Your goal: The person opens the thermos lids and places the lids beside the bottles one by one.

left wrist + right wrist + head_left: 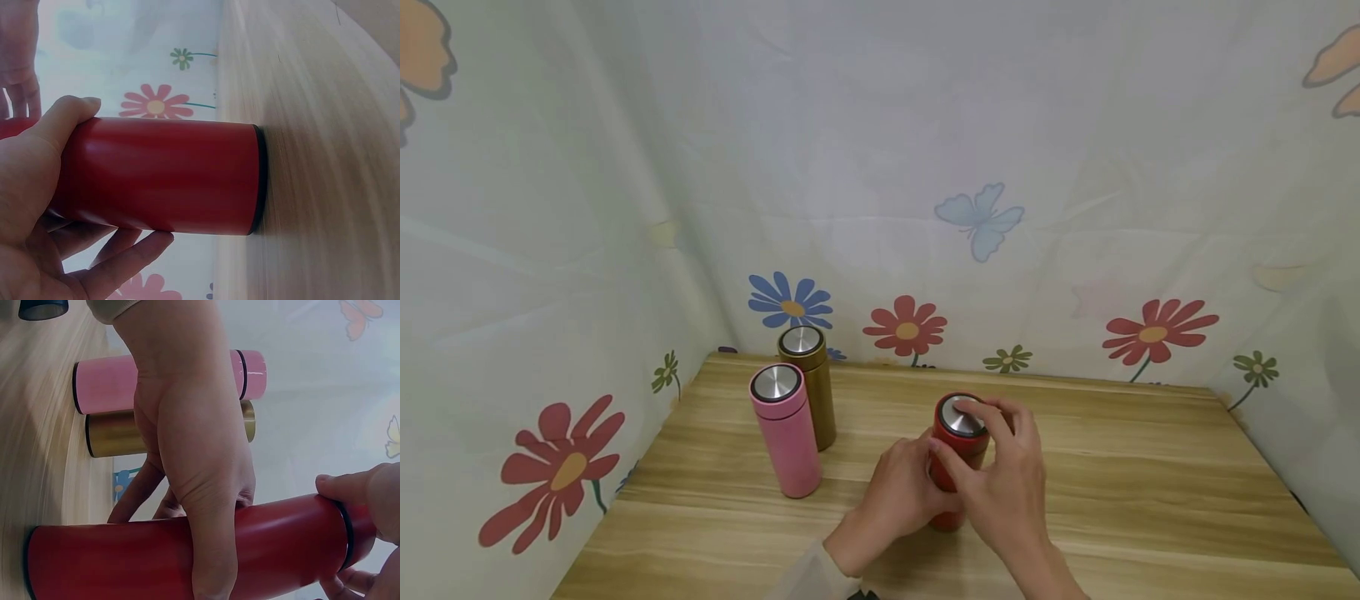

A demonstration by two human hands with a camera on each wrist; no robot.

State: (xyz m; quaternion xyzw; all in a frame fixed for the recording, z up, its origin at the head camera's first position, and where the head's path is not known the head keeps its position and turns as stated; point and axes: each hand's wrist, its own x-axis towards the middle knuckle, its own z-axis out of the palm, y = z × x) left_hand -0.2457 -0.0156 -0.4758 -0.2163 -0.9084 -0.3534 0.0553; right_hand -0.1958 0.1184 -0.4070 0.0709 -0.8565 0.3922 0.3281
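Note:
A red thermos bottle with a steel-topped lid stands on the wooden table, its black base right at the tabletop in the left wrist view. My left hand grips its body, thumb on one side and fingers round the other. Up at the lid, my right hand holds on with the thumb at the near side and fingers over the top and far side. In the right wrist view, the right thumb lies near the dark seam between lid and body.
To the left stand a pink thermos bottle and, just behind it, a gold one, both with steel-topped lids. A white cloth printed with flowers and butterflies hangs behind and beside the table.

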